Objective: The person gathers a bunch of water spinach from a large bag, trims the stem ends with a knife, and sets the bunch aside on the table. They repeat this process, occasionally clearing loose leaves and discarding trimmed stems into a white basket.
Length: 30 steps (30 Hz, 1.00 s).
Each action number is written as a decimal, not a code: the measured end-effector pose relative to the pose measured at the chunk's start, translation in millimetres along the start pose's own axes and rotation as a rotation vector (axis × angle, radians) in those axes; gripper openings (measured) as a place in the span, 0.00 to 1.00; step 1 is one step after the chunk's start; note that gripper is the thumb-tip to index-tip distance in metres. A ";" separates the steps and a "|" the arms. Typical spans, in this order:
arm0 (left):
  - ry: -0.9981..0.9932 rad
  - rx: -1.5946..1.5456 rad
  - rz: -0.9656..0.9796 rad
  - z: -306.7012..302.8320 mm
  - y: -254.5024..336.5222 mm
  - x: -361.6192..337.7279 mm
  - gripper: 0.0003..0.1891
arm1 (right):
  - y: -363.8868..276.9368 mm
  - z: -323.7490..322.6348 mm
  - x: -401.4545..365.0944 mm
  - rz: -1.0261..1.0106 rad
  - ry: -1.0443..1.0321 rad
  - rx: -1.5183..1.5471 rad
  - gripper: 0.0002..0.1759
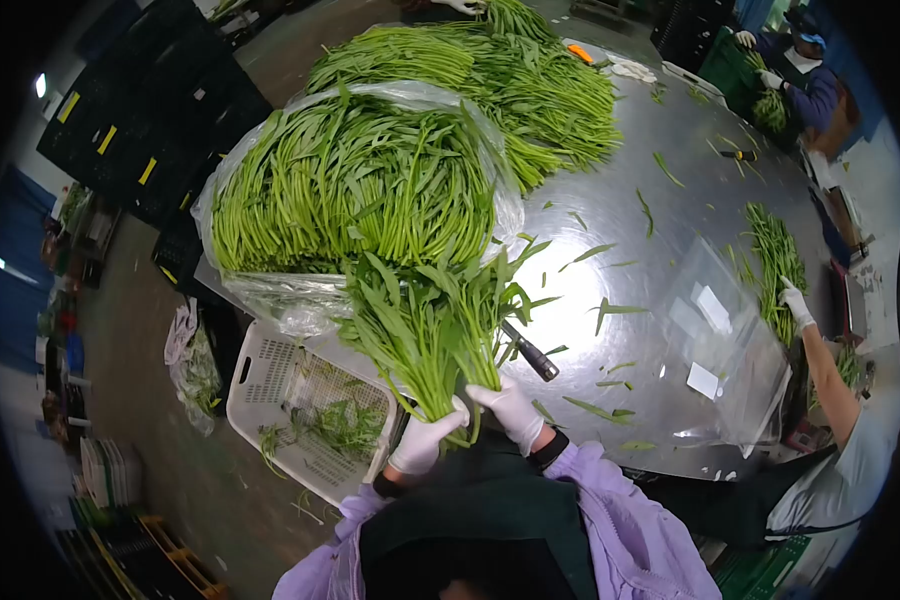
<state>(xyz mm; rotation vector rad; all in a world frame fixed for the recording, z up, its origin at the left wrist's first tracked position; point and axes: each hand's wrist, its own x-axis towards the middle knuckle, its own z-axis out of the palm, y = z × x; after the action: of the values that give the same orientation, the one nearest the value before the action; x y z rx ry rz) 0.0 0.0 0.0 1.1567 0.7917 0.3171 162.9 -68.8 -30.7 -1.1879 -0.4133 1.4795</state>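
My left hand [422,442], in a white glove, is closed round the lower stems of a leafy green bunch [410,335]. Just right of it, my right hand [513,410], also gloved, grips the stems on the bunch's right side. The leaves point away from me, over the table's near edge. Behind the bunch lies a large stack of greens [360,190] in a clear plastic bag [505,205]. A knife with a dark handle [535,355] lies on the metal table beside the bunch, its blade partly hidden by leaves.
A white crate [245,405] with leaf scraps stands below left. More greens [560,110] are heaped at the back of the metal table [660,290]. Clear plastic bags [735,345] lie at the right, near a co-worker's gloved hand [796,303]. Another person [820,90] stands at upper right.
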 end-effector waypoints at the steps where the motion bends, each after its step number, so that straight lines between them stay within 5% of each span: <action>1: -0.107 -0.134 0.086 -6.6 -3.8 -0.3 0.18 | 1.9 -2.6 1.6 -0.080 0.103 0.058 0.23; 3: -0.209 -0.263 0.174 -3.3 -0.3 1.8 0.16 | -9.3 -9.9 -2.0 -0.162 0.198 0.117 0.20; 5: 0.004 -0.275 -0.024 8.1 17.2 -2.2 0.18 | -38.5 -6.5 -17.4 -0.137 0.192 0.282 0.16; 7: 0.013 -0.332 -0.096 1.4 9.4 -1.3 0.21 | -29.9 -12.9 -11.3 -0.154 0.143 0.298 0.16; 10: -0.067 -0.455 -0.095 7.7 14.5 1.4 0.21 | -16.9 -19.3 -4.8 0.146 0.111 0.476 0.18; 13: 0.006 -0.292 -0.097 9.2 10.9 6.5 0.19 | -15.6 -13.2 -9.9 0.178 -0.047 0.536 0.21; 16: 0.102 -0.233 -0.061 27.8 17.5 5.3 0.20 | -2.7 -2.5 -6.5 0.188 0.058 0.426 0.20; 25: 0.169 -0.124 -0.013 16.9 12.7 5.2 0.17 | -12.1 10.0 -8.3 0.075 0.122 0.457 0.20; 27: -0.073 -0.175 -0.025 6.0 5.4 5.2 0.15 | -10.8 3.0 -3.4 0.038 0.146 0.500 0.19; 30: -0.016 -0.310 -0.047 5.2 1.1 2.1 0.17 | -12.7 -25.3 4.4 -0.112 0.198 0.584 0.17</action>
<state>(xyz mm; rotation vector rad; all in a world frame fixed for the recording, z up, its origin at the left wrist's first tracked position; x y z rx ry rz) 5.3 -1.9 1.1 0.8479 0.7257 0.3760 191.4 -69.9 -33.5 -0.8132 0.0897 1.2497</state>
